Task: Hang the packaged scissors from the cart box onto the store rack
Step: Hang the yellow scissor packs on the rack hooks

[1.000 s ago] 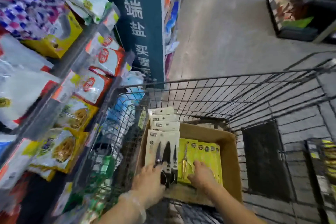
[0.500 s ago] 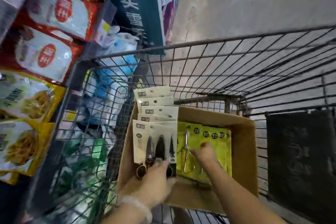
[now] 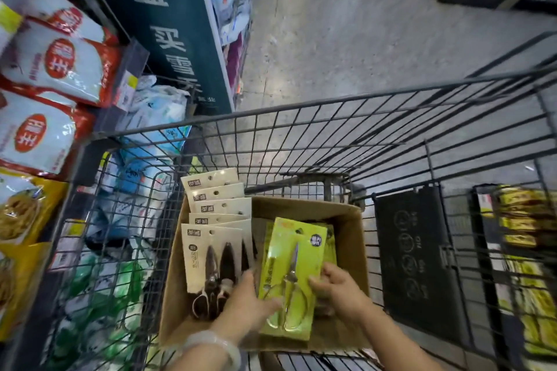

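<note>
Right hand (image 3: pixel 337 289) fingers (image 3: pixel 319 283) curl onto the right edge of a green scissors pack (image 3: pixel 291 277), thumb on its face. Left hand (image 3: pixel 247 301) fingers pinch the pack's left edge. The pack is tilted up over the cardboard box (image 3: pixel 352 238) in the cart (image 3: pixel 301 135). Beige scissors packs (image 3: pixel 215 238) lie stacked in the box's left side. Shelves (image 3: pixel 60 63) of bagged goods stand left.
</note>
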### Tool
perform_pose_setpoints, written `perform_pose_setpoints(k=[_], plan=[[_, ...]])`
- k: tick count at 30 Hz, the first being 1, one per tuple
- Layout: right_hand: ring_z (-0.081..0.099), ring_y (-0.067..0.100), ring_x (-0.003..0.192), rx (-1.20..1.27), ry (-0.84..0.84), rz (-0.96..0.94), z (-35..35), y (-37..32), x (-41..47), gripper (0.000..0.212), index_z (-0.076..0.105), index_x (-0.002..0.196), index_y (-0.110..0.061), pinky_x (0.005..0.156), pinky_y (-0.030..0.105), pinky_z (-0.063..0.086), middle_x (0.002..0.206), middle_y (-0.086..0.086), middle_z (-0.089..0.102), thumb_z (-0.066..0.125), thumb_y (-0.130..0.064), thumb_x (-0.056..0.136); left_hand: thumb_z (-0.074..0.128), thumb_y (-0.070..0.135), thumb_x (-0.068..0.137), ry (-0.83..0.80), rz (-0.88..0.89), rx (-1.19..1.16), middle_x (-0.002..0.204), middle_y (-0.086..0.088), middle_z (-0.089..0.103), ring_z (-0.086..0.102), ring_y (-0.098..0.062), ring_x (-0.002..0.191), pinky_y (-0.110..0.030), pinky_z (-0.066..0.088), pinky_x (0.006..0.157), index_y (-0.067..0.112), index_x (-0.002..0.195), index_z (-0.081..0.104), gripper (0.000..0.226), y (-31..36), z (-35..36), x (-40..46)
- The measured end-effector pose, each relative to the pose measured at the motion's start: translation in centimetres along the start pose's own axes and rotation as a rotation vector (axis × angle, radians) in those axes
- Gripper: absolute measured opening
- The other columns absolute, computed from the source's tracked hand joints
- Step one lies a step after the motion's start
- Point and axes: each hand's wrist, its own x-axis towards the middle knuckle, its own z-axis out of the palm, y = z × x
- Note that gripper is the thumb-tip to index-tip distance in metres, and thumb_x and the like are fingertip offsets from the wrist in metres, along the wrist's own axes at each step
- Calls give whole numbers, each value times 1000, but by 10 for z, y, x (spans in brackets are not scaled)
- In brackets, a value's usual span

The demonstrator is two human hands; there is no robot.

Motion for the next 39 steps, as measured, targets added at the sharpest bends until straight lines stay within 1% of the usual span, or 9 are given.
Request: perform_pose_setpoints(k=[3, 6, 9, 14, 18, 26, 31, 34, 39], plan=[[63, 16, 79, 7, -72, 29, 0, 0, -5, 3, 58, 92, -11, 66, 28, 55, 87, 4, 65, 59, -13, 90, 72, 21, 81, 29, -28, -250, 127, -5, 57, 54, -25, 120, -43, 43, 105, 12, 130, 49, 55, -6, 6, 4], [64, 15, 86, 0, 72, 46, 3, 9, 16, 15, 63, 95, -15, 60, 20, 50, 99, 5, 68, 58, -28, 91, 68, 16, 85, 42, -15, -331, 123, -7, 61, 58, -25, 114, -45, 46, 101, 14, 124, 53, 42, -19, 2, 10], [58, 20, 90, -350, 357, 57, 6, 24, 52, 31, 58, 109, -10, 71, 26, 45, 111, 12, 63, 65, -30, 86, 65, 11, 87, 34, 6, -303, 110, -2, 66, 62, -20, 104, -42, 47, 98, 21, 107, 56, 24, -35, -6, 14], [44, 28, 128, -668, 507, 43, 28, 34, 92, 83, 32, 140, -8, 103, 35, 41, 140, 11, 45, 75, -37, 75, 62, 12, 88, 27, 10, -222, 105, 2, 65, 61, -18, 101, -34, 48, 94, 25, 107, 55, 24, -61, -13, 25], [50, 29, 117, -824, 595, 57, 35, 35, 107, 67, 42, 124, -7, 93, 36, 44, 127, 12, 50, 78, -30, 72, 59, 18, 90, 22, 34, -154, 108, 2, 63, 59, -16, 102, -28, 47, 92, 29, 105, 50, 20, -68, -13, 33], [59, 29, 104, -717, 553, 138, 31, 31, 106, 42, 48, 113, -5, 71, 29, 42, 115, 13, 60, 69, -25, 83, 59, 27, 91, 8, 29, -144, 113, 6, 62, 59, -12, 98, -23, 46, 82, 24, 122, 50, 32, -65, -11, 26], [58, 31, 104, -662, 474, 170, 19, 39, 94, 43, 52, 116, -3, 81, 31, 46, 117, 16, 61, 67, -27, 84, 64, 27, 88, -17, 12, -252, 105, 11, 63, 60, -12, 102, -29, 47, 96, 30, 113, 50, 29, -57, -15, 12], [52, 23, 78, -475, 413, 102, 14, 38, 77, 27, 52, 100, 0, 64, 29, 41, 97, 17, 60, 69, -14, 84, 72, 43, 73, 3, 45, -327, 124, 10, 58, 55, -15, 116, -38, 41, 106, 25, 126, 45, 62, -53, -16, 1], [61, 21, 80, -294, 279, -63, 7, 10, 28, 30, 58, 110, 3, 57, 18, 52, 96, 13, 64, 67, 0, 82, 65, 18, 88, 110, 138, -457, 117, 8, 57, 55, -13, 106, -35, 46, 97, 31, 105, 44, 30, -48, -28, -31]])
